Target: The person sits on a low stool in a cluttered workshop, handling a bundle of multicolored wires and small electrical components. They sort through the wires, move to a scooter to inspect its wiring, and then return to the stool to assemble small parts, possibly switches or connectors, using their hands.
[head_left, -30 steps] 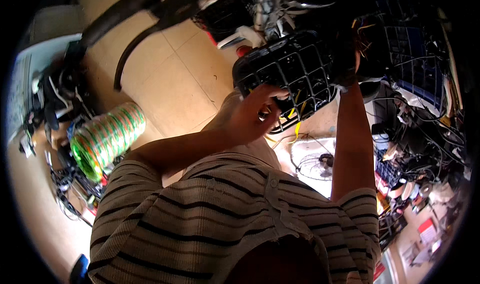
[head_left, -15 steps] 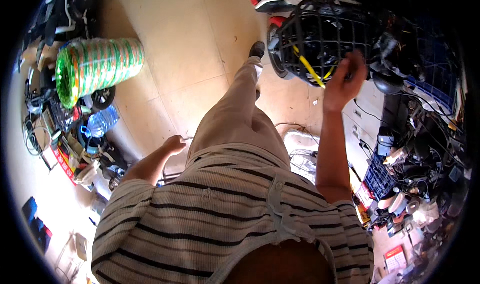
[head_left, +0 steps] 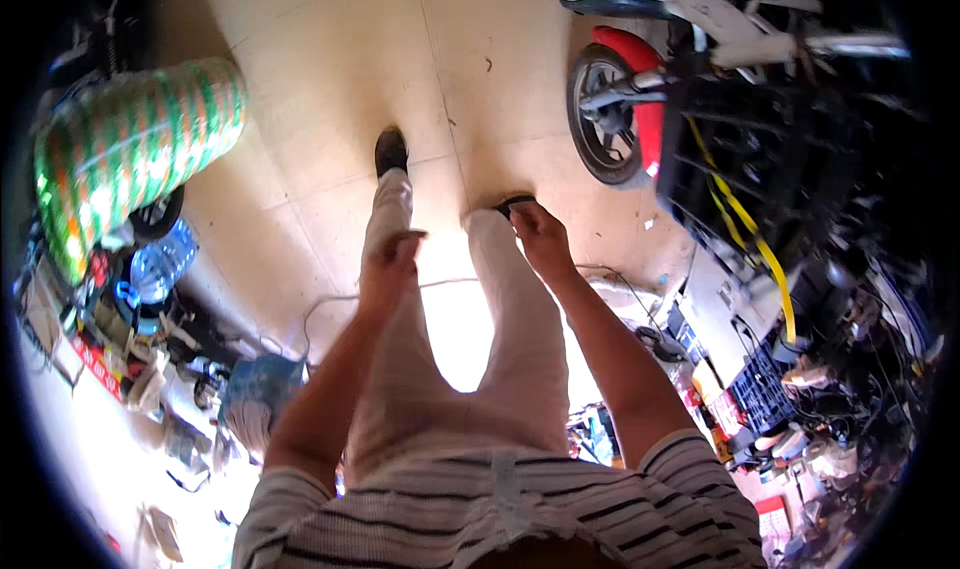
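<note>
The person's two bare hands hung in front of the pale trousers, nearest to them of all the things about. The left hand was over the left leg, its fingers bent; whether it gripped anything could not be told. The right hand was beside the right knee, fingers curled and pointing down, and it too did not show whether it was empty. In the view its fingertips overlapped the dark right shoe, while the dark left shoe stood farther forward on the tiled floor.

Well apart from the right hand, to the right, was a bike's front wheel under a red mudguard, with a black wire basket near it and a yellow strap trailing from the basket. To the left lay a green-and-orange striped roll, just beside a blue-tinted water bottle.
</note>
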Demonstrator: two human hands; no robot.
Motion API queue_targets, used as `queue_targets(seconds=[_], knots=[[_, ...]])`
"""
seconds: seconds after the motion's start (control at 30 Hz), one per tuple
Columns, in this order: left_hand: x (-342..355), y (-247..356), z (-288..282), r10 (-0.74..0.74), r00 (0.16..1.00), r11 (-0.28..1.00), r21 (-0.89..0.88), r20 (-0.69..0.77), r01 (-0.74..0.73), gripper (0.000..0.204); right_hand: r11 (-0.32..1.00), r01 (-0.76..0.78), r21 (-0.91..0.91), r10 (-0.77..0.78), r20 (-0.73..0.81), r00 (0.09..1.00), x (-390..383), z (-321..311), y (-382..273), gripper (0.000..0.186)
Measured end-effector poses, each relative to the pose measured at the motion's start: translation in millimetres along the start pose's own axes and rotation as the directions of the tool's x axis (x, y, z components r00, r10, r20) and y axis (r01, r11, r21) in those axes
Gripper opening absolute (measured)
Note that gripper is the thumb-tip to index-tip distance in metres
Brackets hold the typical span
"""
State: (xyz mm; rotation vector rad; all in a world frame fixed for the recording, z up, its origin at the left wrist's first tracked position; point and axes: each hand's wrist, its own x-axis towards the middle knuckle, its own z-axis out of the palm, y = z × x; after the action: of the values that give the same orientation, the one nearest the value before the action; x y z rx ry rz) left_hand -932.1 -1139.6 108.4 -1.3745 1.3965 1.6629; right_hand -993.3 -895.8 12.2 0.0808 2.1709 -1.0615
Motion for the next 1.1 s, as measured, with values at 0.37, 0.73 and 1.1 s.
queue_targets(seconds=[0.37,0.73,1.1], knots=[[120.1,-46.4,34.6,-0.15,0.904,0.969,0.243,0.399,0.053,0.035,0.86,0.226,-0.457,-0.279,-0.051,0.959,360.4,165.8,140.6,0.029],[102.1,-51.5,42.2,0.017,0.832,0.986,0.13,0.554,-0.106,0.045,0.657,0.203,-0.726,-0.237,0.057,0.97,448.3,164.1,193.6,0.022],[116.6,-95.1,21.6,0.163,0.982,0.961,0.24,-0.097,-0.136,0.028,0.956,0.237,-0.174,-0.182,0.284,0.941,135.8,151.5,49.6,0.015]])
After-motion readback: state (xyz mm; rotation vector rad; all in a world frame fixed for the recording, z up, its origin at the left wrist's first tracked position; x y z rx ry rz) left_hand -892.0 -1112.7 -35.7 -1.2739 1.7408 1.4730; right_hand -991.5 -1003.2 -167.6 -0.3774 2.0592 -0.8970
